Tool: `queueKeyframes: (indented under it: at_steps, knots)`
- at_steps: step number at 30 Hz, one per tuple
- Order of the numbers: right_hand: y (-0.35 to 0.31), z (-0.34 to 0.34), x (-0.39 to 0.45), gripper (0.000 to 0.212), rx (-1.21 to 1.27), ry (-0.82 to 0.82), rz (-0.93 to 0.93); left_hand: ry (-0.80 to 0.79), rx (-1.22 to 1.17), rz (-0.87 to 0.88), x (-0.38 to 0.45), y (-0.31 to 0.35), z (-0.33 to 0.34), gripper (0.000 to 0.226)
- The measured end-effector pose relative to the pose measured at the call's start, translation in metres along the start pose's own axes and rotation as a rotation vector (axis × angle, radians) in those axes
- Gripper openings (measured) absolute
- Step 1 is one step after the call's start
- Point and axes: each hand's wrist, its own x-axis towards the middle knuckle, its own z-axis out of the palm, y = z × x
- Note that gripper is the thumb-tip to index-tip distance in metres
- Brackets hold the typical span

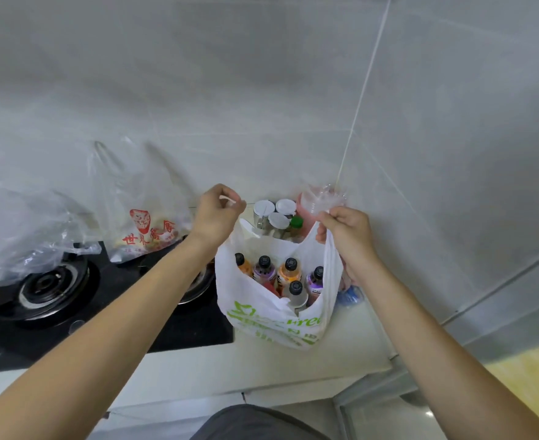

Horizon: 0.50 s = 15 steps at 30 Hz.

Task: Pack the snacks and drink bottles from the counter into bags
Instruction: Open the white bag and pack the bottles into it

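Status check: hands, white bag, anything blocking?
Left hand and right hand each pinch a handle of the white bag. Drink bottles upright inside. Jars right behind bag; nothing blocking.

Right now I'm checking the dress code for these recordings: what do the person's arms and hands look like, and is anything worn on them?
Both arms are bare up to the frame edge: no sleeves, gloves, watch, rings or bracelets on the left hand or the right hand. Nails look short and unpainted. No markings are visible.
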Motion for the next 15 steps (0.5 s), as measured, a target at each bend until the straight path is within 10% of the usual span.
queueKeyframes:
  at_steps: [15]
  knots:
    - [-0.023, 0.029, 0.027, 0.028, -0.069, -0.006, -0.041, -0.022, -0.034, 0.196, 0.029, 0.023, 0.015, 0.013]
